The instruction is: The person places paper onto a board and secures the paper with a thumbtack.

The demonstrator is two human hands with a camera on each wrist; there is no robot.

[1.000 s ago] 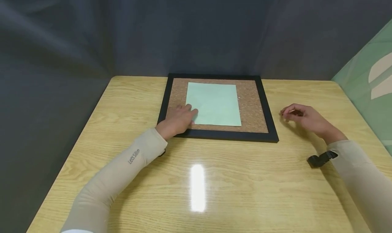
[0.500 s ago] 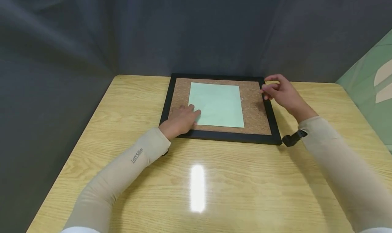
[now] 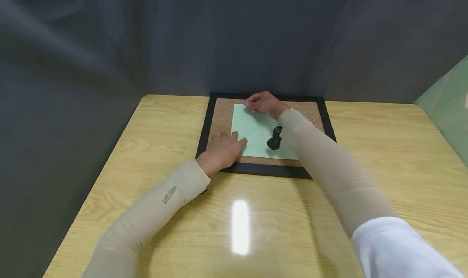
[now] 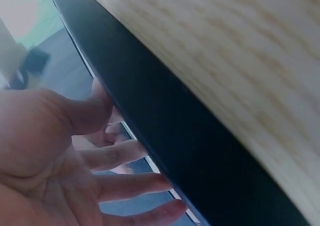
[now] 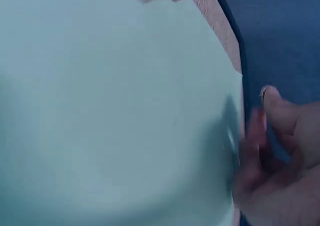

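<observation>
A black-framed cork board (image 3: 219,119) lies at the far middle of the wooden table, with a pale green sheet of paper (image 3: 256,137) on it. My left hand (image 3: 224,148) lies flat, fingers straight, pressing the sheet's near left corner. The left wrist view shows those fingers (image 4: 125,183) reaching over the black frame (image 4: 175,136). My right hand (image 3: 261,102) reaches across to the sheet's far left corner. Its thumb and fingers (image 5: 280,105) are pinched together at the edge of the paper (image 5: 110,110), apparently on a small pin that is too blurred to make out.
The board's near frame edge (image 3: 267,170) runs parallel to the table's front. Dark cloth walls close the table's back and left. A green panel (image 3: 446,107) stands at the right. A black wrist strap (image 3: 274,140) hangs over the paper. Bare wood (image 3: 384,140) lies right of the board.
My right hand rose from the table right of the board and crossed over it to the sheet's far left corner. The left hand stayed on the near left corner.
</observation>
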